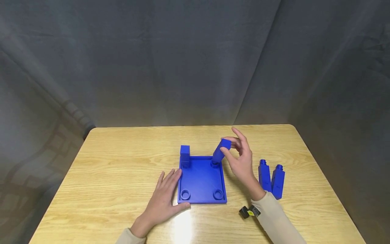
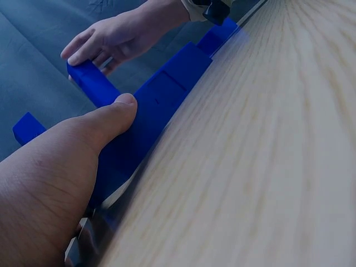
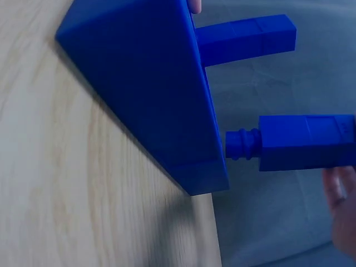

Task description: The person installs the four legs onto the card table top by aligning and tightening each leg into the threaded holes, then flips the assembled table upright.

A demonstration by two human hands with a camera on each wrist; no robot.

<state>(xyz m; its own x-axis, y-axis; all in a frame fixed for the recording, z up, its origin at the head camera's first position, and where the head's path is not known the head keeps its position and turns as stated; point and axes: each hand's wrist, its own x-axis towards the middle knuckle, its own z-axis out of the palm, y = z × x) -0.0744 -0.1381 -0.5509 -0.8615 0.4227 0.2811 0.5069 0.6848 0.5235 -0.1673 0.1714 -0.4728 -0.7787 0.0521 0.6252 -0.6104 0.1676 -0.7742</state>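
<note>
Head view: right hand pinches tilted blue post at blue base plate far-right socket; left hand flat, fingers straight, against plate's left edge. Left wrist: thumb presses plate edge. Right wrist: post's threaded end just outside plate.

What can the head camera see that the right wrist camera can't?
Only the head view shows both hands: the left hand resting against the blue base plate, the right hand holding a tilted blue peg, and two spare pegs lying on the table. Only the right wrist view shows that peg's ribbed tip just outside the plate. Both show the plate, the standing peg and the held peg.
</note>
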